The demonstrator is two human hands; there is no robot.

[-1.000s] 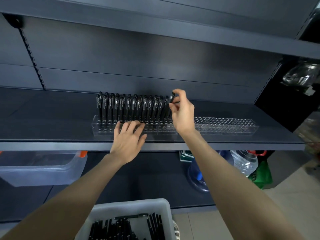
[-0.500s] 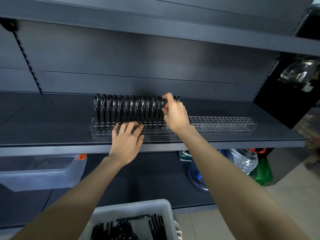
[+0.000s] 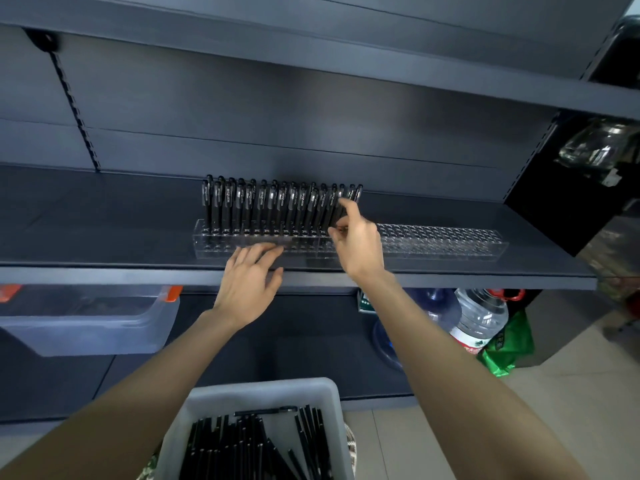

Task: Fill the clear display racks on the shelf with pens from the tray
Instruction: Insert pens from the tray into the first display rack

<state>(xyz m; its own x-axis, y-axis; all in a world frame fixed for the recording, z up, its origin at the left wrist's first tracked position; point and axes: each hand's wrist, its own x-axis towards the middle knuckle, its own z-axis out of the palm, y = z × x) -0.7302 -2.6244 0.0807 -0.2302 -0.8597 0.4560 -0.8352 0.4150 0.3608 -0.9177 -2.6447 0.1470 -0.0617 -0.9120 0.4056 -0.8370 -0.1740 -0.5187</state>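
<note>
Two clear display racks stand end to end on the dark shelf (image 3: pixel 104 244). The left rack (image 3: pixel 214 244) holds a row of upright black pens (image 3: pixel 263 206). The right rack (image 3: pixel 450 241) has pens only at its left end. My right hand (image 3: pixel 360 247) is at the right end of the row, thumb and fingers pinching the barrel of a pen (image 3: pixel 337 211) standing in the rack. My left hand (image 3: pixel 249 282) lies flat, its straight fingers touching the left rack's front edge. Low in view, a white tray (image 3: pixel 263 389) holds several loose black pens (image 3: pixel 242 445).
Another shelf (image 3: pixel 415 74) runs overhead. A clear plastic bin with orange clips (image 3: pixel 86 320) sits under the shelf at left. Water bottles (image 3: pixel 481 317) and a green bag (image 3: pixel 509 344) stand on the floor at right. A glass object (image 3: pixel 595 147) hangs at upper right.
My right hand brought a tilted pen down into the rack at the row's right end and slid lower along it. My left hand stayed at the rack's front.
</note>
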